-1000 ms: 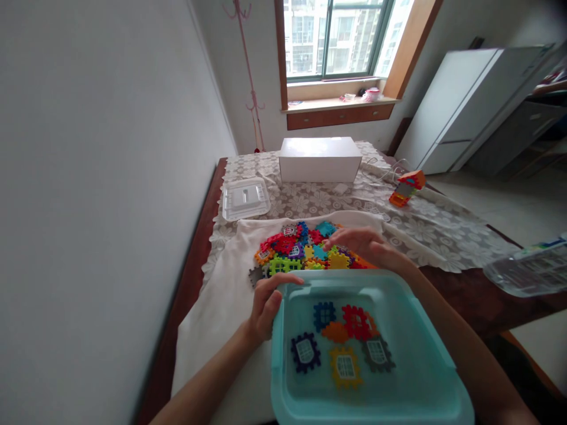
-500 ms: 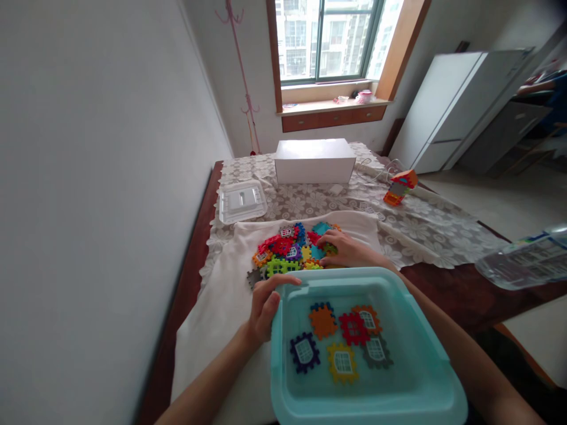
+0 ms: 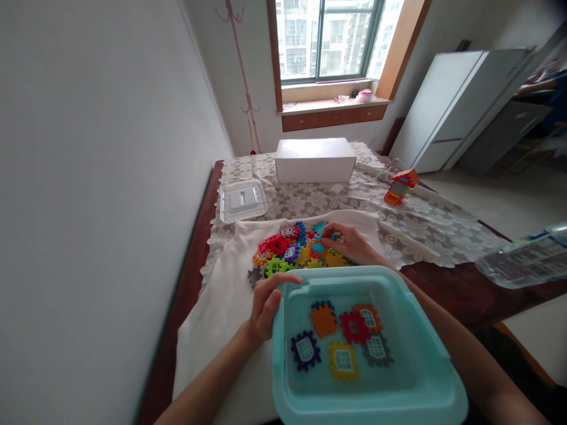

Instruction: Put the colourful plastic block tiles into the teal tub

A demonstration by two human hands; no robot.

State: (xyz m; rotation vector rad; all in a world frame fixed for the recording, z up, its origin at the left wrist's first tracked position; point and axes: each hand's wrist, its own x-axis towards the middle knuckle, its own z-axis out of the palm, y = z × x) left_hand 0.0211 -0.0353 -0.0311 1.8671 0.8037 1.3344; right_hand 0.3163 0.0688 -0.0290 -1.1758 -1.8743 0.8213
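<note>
A pile of coloured toothed plastic tiles (image 3: 292, 251) lies on a white cloth (image 3: 221, 295) near the table's front. My right hand (image 3: 348, 242) rests over the pile's right side, fingers pinched on a blue tile (image 3: 336, 237). Nearer me stands a teal basin (image 3: 283, 330) of water with several tiles sunk in it, among them an orange one (image 3: 323, 319) and a red one (image 3: 353, 326). My left hand (image 3: 266, 301) grips the basin's far left corner, thumb over the rim.
On the lace tablecloth (image 3: 425, 224) stand a white box (image 3: 315, 160), a clear plastic lid (image 3: 243, 199) and a small toy block house (image 3: 400, 186). A clear container (image 3: 522, 260) juts in at the right. A wall runs along the left; a fridge (image 3: 460, 106) stands far right.
My right hand has reached into the tile pile and closed its fingers on a blue tile. The tiles in the basin have drifted a little. My left hand has stayed on the rim.
</note>
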